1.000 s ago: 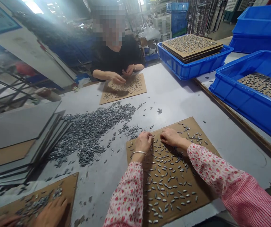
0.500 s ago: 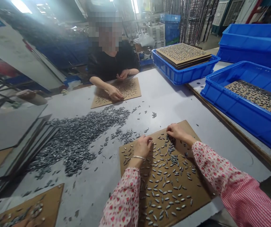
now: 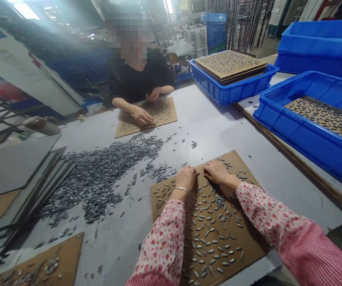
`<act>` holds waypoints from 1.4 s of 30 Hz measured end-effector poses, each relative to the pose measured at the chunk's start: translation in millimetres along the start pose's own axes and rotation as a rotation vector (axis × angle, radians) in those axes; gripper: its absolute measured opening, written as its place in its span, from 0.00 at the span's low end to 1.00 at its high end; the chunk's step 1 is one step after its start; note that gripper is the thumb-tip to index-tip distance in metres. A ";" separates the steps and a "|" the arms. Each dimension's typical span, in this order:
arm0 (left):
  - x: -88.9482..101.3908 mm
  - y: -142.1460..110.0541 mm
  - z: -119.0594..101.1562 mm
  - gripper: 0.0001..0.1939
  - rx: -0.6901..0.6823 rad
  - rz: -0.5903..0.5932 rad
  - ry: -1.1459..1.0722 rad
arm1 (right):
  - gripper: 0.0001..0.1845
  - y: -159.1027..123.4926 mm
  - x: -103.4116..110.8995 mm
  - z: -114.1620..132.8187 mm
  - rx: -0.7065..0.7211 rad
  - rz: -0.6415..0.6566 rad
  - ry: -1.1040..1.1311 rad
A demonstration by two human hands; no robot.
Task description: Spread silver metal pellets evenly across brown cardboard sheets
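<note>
A brown cardboard sheet (image 3: 233, 258) lies before me, covered with small grey metal pieces (image 3: 214, 241) that are pointed at both ends. Over its far left part, my left hand (image 3: 185, 177) is closed, with one dark metal piece at its pinched fingertips. Just to the right, my right hand (image 3: 218, 171) has its fingers curled together above the cardboard; what they hold, if anything, is hidden. A denser cluster of pieces (image 3: 219, 201) sits below the right hand. Left of the sheet spreads a large loose heap of the same pieces (image 3: 99, 178) on the white table (image 3: 123, 242).
Across the table a person's hand (image 3: 142, 116) works over another cardboard sheet (image 3: 123, 129). Blue crates (image 3: 227, 93) with filled sheets stand on the right, including a nearer blue crate (image 3: 305, 133). Stacked boards (image 3: 16, 163) and another cardboard (image 3: 66, 258) are at left.
My right hand has moved left and a little nearer, uncovering pieces near the far edge. My left hand has shifted slightly right and away, so both hands are closer together.
</note>
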State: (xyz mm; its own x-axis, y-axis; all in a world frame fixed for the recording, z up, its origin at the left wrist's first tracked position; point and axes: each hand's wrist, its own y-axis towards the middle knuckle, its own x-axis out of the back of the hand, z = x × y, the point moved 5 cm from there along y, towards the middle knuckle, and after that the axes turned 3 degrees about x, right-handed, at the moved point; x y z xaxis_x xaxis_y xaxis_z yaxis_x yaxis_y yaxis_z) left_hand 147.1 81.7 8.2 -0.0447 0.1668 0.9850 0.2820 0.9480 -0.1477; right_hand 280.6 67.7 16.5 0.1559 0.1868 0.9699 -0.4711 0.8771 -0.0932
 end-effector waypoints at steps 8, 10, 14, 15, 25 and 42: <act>7.6 -6.5 17.4 0.12 0.048 0.000 -0.002 | 0.12 20.8 -5.9 7.7 -0.044 -0.003 0.067; 8.8 -8.8 19.7 0.11 0.049 -0.008 -0.019 | 0.14 24.5 -4.0 11.8 -0.051 0.019 0.063; 10.2 -12.5 22.7 0.11 0.058 -0.019 -0.045 | 0.14 27.8 -0.9 16.8 -0.037 0.072 0.065; 10.3 -13.0 23.2 0.11 0.066 -0.018 -0.049 | 0.14 28.3 -0.6 16.9 -0.041 0.084 0.065; 6.9 -13.7 19.4 0.12 0.040 -0.090 -0.092 | 0.15 23.0 13.2 -2.2 -0.177 -0.021 0.127; 5.4 -14.5 6.8 0.08 0.031 -0.100 -0.055 | 0.13 31.9 -13.0 1.0 -0.059 -0.055 0.108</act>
State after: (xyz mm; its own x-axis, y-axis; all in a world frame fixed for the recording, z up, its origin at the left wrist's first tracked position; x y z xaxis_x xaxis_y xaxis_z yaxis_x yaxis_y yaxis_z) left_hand 136.2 70.6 15.1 -0.1243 0.0850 0.9886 0.2442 0.9683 -0.0525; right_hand 262.6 92.8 1.1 0.2745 0.1815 0.9443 -0.4079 0.9113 -0.0566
